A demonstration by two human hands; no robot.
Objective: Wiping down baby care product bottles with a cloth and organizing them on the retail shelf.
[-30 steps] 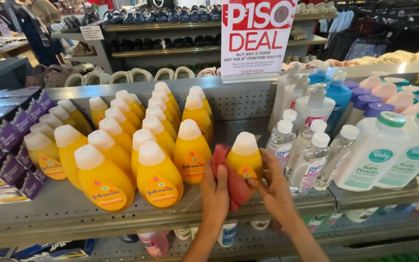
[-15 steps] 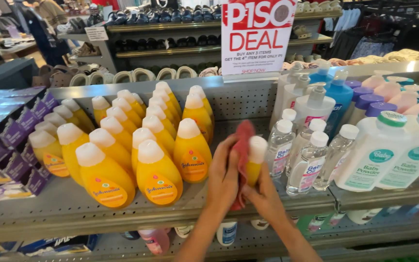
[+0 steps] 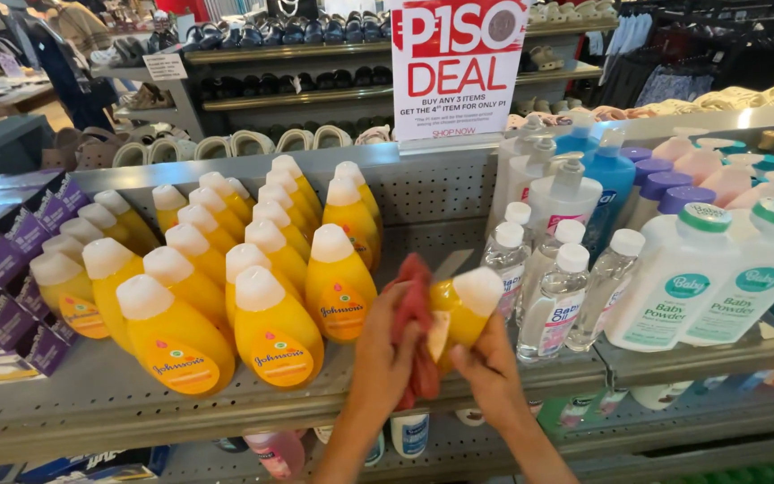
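My right hand (image 3: 493, 367) grips a yellow bottle (image 3: 459, 309), tilted and lifted off the grey shelf (image 3: 91, 394), while my left hand (image 3: 385, 358) presses a red cloth (image 3: 416, 327) against its side. I judge this wipe midway. Unwiped-looking yellow bottles (image 3: 226, 296) crowd left of my hands, clear bottles (image 3: 553, 287) just right.

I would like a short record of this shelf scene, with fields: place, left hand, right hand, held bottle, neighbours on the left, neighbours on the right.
place: grey metal store shelf with a perforated back panel
left hand: left hand presses a red cloth against the bottle
right hand: right hand grips the bottle from below
held bottle: yellow bottle with a white cap, tilted, lifted off the shelf
neighbours on the left: rows of yellow bottles, upright
neighbours on the right: clear small bottles, then white powder bottles
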